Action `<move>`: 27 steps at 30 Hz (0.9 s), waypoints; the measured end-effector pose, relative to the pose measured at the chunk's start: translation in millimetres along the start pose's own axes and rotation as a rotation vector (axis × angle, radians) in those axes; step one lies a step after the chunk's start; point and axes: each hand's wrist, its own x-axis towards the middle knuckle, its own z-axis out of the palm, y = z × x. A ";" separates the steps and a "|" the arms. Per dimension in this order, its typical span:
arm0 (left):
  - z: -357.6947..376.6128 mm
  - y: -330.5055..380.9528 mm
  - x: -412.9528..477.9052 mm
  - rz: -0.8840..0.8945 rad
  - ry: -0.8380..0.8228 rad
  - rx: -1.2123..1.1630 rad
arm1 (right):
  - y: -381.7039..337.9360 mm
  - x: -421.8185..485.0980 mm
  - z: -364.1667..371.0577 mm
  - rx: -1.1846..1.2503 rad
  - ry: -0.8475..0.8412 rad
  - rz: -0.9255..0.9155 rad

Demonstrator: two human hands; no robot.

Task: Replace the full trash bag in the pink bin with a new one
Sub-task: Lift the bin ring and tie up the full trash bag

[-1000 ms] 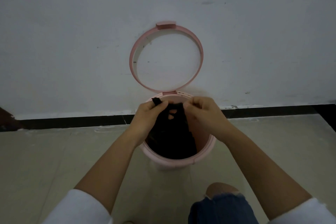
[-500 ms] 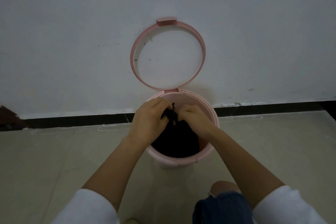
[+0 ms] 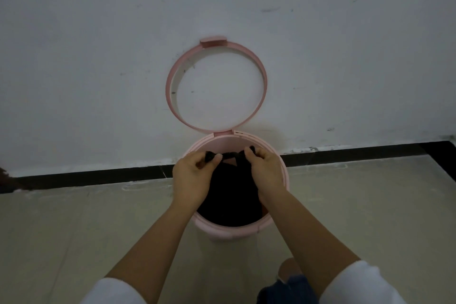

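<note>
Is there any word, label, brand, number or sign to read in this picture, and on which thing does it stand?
None: no text can be read anywhere.
Pink bin and its raised ring lid: plain, no label visible.
Black trash bag: no print visible.
Wall: only scuff marks, no writing.

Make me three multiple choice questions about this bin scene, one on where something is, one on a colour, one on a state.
1. Where is the black trash bag?
A. Inside the pink bin
B. On the floor
C. Hung on the wall

2. What colour is the hinged ring?
A. Blue
B. Pink
C. Green

3. How are the hands placed?
A. Both empty
B. One resting on the floor
C. Each pinching a bag end

Answers: 1 A, the bag sits within the rim. 2 B, it matches the bin. 3 C, the left hand and right hand each grip a black end.
</note>
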 end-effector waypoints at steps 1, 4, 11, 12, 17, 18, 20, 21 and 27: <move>-0.6 -5.1 1.6 -0.064 0.022 -0.041 | 3.2 4.9 -0.4 -0.058 0.066 -0.029; -8.2 -18.7 5.5 -0.249 0.050 -0.114 | 7.6 20.0 -11.9 -0.193 0.217 -0.115; -23.0 -39.6 10.7 -0.408 0.061 -0.075 | 23.5 50.8 -40.2 -0.380 0.345 -0.193; -24.9 -40.0 11.1 -0.416 0.070 -0.059 | 23.9 51.9 -43.0 -0.388 0.359 -0.179; -39.1 -49.0 13.7 -0.480 0.145 -0.040 | 21.3 57.5 -61.2 -0.418 0.429 -0.140; -42.6 -50.7 14.2 -0.489 0.153 -0.039 | 19.0 57.1 -63.9 -0.423 0.445 -0.120; -48.8 -56.0 15.8 -0.507 0.161 -0.029 | 17.4 61.2 -71.8 -0.432 0.482 -0.109; -52.3 -58.5 16.7 -0.519 0.173 -0.032 | 18.7 66.6 -77.8 -0.419 0.505 -0.106; -60.3 -57.0 18.7 -0.567 0.219 -0.121 | 30.5 74.0 -103.4 -0.354 0.593 -0.010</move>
